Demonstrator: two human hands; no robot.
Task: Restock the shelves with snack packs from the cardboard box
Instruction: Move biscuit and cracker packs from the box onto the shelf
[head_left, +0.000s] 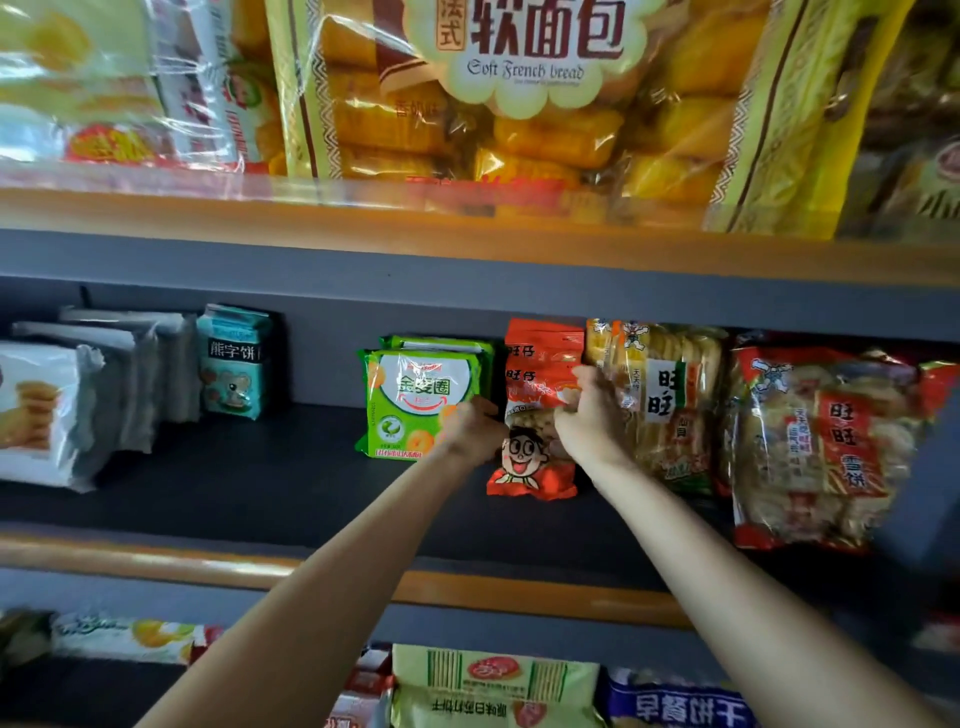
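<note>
Both my arms reach into the middle shelf. A red snack pack with a cartoon face stands upright there, between a green pack and clear rice-cracker packs. My left hand grips the red pack's left edge, its fingers curled, and it also overlaps the green pack's lower right corner. My right hand grips the red pack's right side at mid height. The cardboard box is out of view.
Grey packs and a teal pack stand at the shelf's left. A large red rice-cracker bag leans at the right. Soft French bread bags fill the shelf above. More packs lie below.
</note>
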